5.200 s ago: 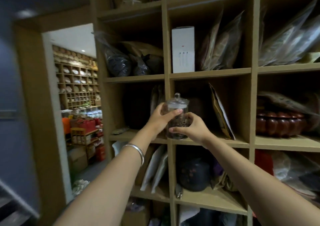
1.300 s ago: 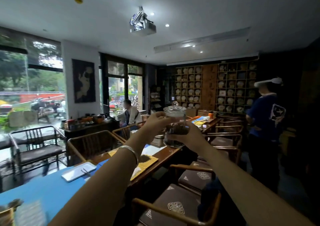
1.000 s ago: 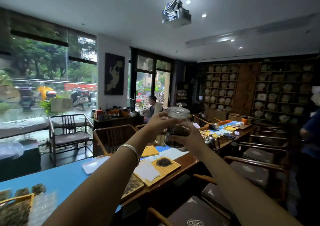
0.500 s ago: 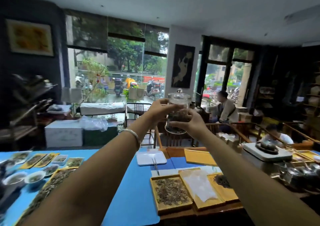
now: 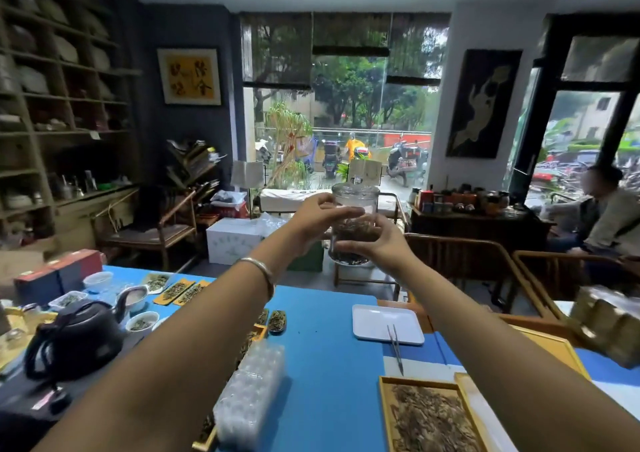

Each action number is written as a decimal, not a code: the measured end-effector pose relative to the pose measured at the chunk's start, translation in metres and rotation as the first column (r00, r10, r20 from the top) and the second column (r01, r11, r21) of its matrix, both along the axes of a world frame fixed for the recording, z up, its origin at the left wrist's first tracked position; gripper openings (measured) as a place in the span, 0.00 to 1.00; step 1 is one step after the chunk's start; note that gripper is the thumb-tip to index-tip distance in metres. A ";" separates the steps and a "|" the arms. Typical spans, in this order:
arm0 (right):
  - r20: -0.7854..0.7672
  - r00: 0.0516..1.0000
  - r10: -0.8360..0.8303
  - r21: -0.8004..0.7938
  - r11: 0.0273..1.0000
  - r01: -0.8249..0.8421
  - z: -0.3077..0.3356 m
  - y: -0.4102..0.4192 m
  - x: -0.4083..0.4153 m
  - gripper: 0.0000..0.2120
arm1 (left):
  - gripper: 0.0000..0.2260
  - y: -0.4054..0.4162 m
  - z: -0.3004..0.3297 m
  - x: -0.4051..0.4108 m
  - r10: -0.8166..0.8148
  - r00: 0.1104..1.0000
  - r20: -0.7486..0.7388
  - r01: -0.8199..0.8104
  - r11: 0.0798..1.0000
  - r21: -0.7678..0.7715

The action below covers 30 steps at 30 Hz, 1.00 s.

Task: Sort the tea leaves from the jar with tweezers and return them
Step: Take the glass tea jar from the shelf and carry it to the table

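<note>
Now: left hand (image 5: 313, 224) and right hand (image 5: 375, 245) both wrapped round lidded jar (image 5: 354, 224), held high above blue tabletop (image 5: 329, 365). Lower it level beside white tray (image 5: 372, 321) and tweezers (image 5: 396, 347).

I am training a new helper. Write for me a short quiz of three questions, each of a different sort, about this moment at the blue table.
1. True or false: the lid is on the glass jar.
2. Which holds the jar? A) the left hand alone B) the right hand alone C) both hands
3. Fill in: the tweezers lie partly on the white ____.

Key: 1 true. 2 C: both hands hold it in the air above the blue table. 3 tray; their tips point toward the wooden tray of leaves.
</note>
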State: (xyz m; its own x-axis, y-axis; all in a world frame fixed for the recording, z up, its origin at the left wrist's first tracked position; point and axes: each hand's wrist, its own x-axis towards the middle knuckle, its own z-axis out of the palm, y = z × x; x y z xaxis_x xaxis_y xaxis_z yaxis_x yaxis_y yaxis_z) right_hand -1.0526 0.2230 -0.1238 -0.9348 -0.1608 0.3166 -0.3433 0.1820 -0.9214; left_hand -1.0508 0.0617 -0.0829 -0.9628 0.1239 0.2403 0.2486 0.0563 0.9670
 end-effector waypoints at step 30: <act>0.260 0.955 -0.142 0.050 0.990 0.133 -0.256 0.006 -0.238 0.35 | 0.30 0.011 -0.266 -0.259 -0.090 0.952 0.291 0.073 0.995 0.070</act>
